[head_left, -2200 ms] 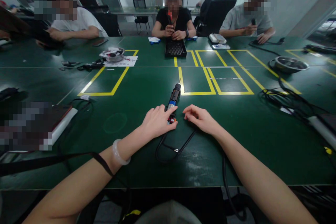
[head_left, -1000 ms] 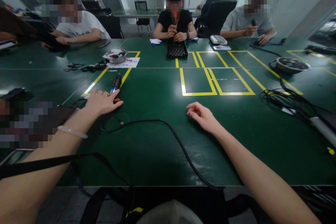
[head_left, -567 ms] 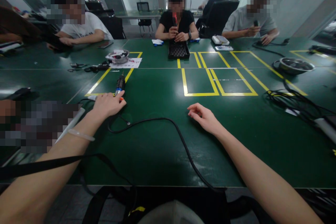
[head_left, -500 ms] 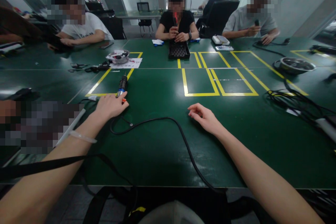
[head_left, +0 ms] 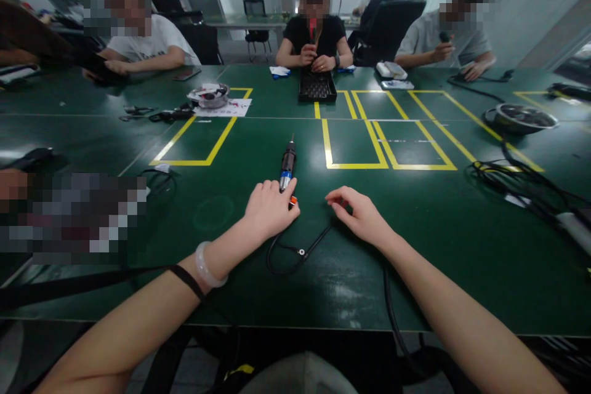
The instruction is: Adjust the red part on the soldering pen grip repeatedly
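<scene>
Electric screwdriver (head_left: 288,163) lies on the green table (head_left: 462,246), on the wearer's side of the black tray (head_left: 317,98) and a bit left of it, bit (head_left: 292,138) pointing away from the wearer. Left hand (head_left: 270,208) is palm down, curled over the tool's rear half, thumb and index along its side; underside of the grip hidden. Right hand (head_left: 357,212) is loosely curled, thumb apart from fingers, nothing visible pinched; it sits nearer the wearer than the tray and right of it.

Handling, judged: rigid, fairly dense for its slimness, smooth casing that may roll or slip; thin bit is the delicate part. Best hold is round the barrel at the blue-silver band (head_left: 285,178), clear of the bit. Black cord (head_left: 286,273) looks bendy but could drag on the tail.

Vs half a second ago: tool and left hand have shifted from well left of the tray to nearly in front of it. Cord then ran in a long curve across the table; now it forms a tight loop and passes by the right hand, which is in about the same spot.
</scene>
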`<state>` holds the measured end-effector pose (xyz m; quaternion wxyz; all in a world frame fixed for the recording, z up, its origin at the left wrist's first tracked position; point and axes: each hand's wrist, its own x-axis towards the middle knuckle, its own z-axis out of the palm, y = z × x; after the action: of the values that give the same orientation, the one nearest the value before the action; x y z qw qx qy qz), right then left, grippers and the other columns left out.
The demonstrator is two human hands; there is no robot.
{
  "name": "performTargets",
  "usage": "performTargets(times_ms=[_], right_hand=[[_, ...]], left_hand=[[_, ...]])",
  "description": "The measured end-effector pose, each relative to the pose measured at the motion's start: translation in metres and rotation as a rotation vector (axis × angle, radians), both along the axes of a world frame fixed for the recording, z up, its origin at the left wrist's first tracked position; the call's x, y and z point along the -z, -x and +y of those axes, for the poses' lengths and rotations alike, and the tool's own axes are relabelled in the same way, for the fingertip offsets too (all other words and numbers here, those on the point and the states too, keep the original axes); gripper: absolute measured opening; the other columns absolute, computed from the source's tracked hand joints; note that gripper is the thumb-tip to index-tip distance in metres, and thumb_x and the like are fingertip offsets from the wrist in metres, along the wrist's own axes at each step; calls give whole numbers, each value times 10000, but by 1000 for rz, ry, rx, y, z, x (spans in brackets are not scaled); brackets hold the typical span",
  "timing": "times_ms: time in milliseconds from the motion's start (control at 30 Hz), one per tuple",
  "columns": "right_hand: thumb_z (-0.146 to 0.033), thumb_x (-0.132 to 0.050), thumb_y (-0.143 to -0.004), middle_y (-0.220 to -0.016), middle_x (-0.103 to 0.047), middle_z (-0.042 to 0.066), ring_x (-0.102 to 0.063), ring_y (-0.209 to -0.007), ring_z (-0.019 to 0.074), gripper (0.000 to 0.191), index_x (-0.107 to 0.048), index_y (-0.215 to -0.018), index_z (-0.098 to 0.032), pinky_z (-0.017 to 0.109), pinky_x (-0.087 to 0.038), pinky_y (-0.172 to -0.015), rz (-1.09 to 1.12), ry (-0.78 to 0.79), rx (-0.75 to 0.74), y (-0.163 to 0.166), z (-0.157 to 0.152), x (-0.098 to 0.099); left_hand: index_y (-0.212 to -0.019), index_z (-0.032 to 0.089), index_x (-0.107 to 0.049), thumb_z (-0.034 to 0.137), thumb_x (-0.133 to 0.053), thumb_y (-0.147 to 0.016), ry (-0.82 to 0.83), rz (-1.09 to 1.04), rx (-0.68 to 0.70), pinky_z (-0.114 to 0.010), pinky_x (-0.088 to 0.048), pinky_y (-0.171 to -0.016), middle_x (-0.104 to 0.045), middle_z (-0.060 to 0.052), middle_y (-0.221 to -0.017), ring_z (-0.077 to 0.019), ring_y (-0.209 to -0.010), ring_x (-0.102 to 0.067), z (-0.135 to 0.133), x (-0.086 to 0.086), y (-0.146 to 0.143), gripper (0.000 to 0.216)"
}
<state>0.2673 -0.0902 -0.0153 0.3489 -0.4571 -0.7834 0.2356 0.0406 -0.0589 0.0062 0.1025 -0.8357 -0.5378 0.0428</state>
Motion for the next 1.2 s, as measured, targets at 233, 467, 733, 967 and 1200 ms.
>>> performTargets(times_ms=[233, 467, 733, 967, 1200], right_hand=[[-231, -553, -913, -948, -651, 51, -601, -815, 176, 154, -585, -1061, -202, 308, -481, -745, 7, 110, -119, 2, 0, 3], [-215, -568, -880, -777, -600, -4, -548, -666, 130, 119, -576, -994, -183, 252, -447, -625, 87, 210, -124, -2, 2, 0], [-433, -565, -884, -544, -557, -49, -488, -398, 74, 272, -538, -810, -173, 177, -361, -364, 334, 617, -7, -6, 7, 6], [-523, -642, -828, -534, -626, -24, -566, -387, 85, 385, -512, -747, -170, 151, -393, -314, 493, 778, -37, -12, 10, 11], [-515, -675, -813, -566, -638, -15, -587, -424, 90, 386, -520, -782, -163, 150, -420, -329, 499, 796, -64, -15, 11, 8]], left_hand=[[-1470, 182, -429, 495, -414, -920, 51, -108, 113, -409, -371, -817, -614, -177, -1082, -321, -984, -542, -20, 3, -50, 633], [-1503, 272, -370, 654, -383, -901, 115, -165, 181, -410, -397, -813, -585, -142, -1061, -314, -985, -552, -19, 3, -47, 713], [-1515, 320, -323, 737, -381, -866, 151, -208, 209, -389, -425, -807, -552, -111, -1080, -289, -968, -570, -16, 8, -37, 774], [-1501, 333, -348, 707, -410, -875, 137, -232, 208, -378, -426, -809, -550, -99, -1067, -281, -975, -568, -18, 9, -36, 732], [-1495, 324, -361, 695, -397, -888, 121, -236, 219, -373, -433, -783, -550, -93, -1045, -275, -950, -573, -18, 9, -35, 713]])
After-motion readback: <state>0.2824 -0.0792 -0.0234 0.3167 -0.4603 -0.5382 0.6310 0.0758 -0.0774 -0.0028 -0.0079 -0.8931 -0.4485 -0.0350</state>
